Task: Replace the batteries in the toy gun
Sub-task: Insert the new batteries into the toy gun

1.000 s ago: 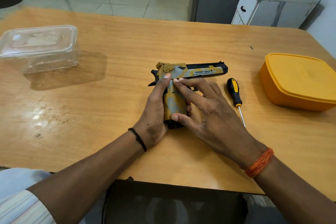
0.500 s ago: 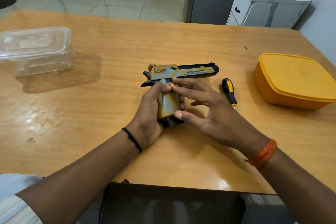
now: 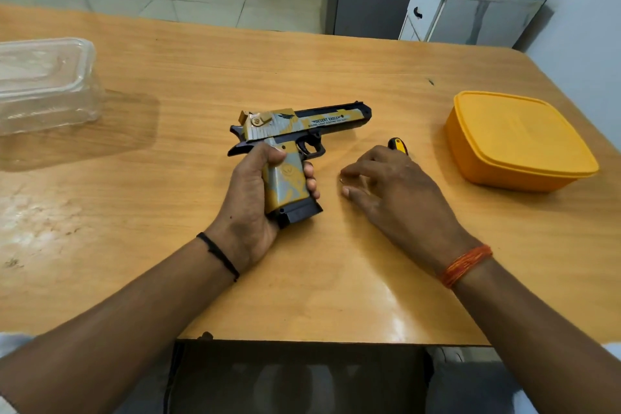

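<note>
Left hand (image 3: 250, 202) clamped around the handle of the yellow-and-grey camouflage plastic toy gun (image 3: 295, 144); thumb over the top of the handle, fingertips wrapping round on the far side. Right hand (image 3: 391, 188) empty, fingers loosely spread, palm down just above the wooden counter (image 3: 336, 279), holding nothing.

Change since half a second ago: right hand has come off the handle, where its fingers were pressing, and drifted right toward the small black-and-yellow screwdriver (image 3: 398, 145), whose handle tip peeks out just beyond the knuckles. Reads as the next step: fetching the tool to open the battery cover. No batteries visible yet.

Gun sits mid-counter, on its side, black base of the handle toward the person. Long axis runs roughly left to right, muzzle pointing right and slightly away, toward the closed orange plastic lidded box (image 3: 517, 141). Clear plastic lidded container (image 3: 43, 84) sits well apart, far left.
</note>
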